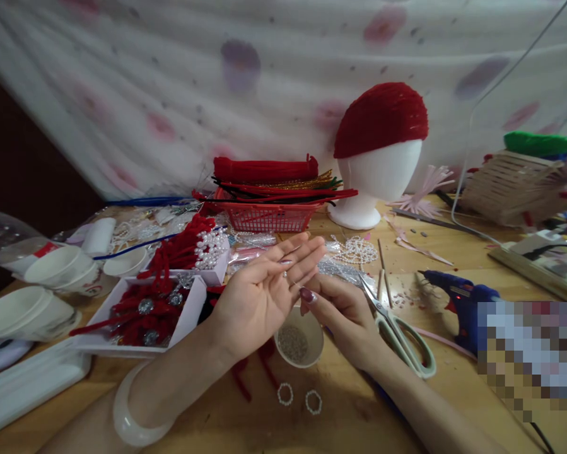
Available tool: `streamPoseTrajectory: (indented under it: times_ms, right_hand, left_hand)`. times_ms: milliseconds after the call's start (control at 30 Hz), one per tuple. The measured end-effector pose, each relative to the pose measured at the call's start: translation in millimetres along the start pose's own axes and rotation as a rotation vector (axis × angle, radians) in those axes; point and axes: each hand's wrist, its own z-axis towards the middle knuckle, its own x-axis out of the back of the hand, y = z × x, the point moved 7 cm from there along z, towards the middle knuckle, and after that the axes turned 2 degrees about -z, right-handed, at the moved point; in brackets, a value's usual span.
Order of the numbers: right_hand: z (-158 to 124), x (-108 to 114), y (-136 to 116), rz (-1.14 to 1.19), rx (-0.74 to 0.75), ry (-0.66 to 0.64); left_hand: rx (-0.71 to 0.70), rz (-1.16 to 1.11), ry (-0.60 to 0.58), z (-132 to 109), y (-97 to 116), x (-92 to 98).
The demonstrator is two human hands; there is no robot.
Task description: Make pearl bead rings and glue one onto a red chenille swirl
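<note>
My left hand (pixel 259 296) is held palm up, fingers stretched out flat, with a tiny pale bead (pixel 285 275) resting near the base of the fingers. Close against it, my right hand (pixel 342 309) pinches a fine wire or thread (pixel 294 283) between thumb and fingers. Its far end lies near the bead; whether it passes through the bead I cannot tell. Below both hands stands a cup (pixel 299 359) with small beads in the bottom. Two small pearl rings, a left one (pixel 285 394) and a right one (pixel 313 402), lie on the table in front of the cup.
Scissors (pixel 401 337) and a blue glue gun (pixel 460 296) lie to the right. At left are a white box (pixel 188 321) of red stems and paper cups (pixel 23 312). Behind stand a red basket (pixel 271 217) and a white head form (pixel 378 170) wearing a red cap.
</note>
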Motion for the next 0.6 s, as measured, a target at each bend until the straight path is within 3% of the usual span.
streamPoseTrajectory:
  times_ms: [600]
  right_hand:
    - [1.8, 2.1, 4.4, 0.023, -0.115, -0.038]
  left_hand:
    - [0.018, 0.092, 0.014, 0.8, -5.2, 1.1]
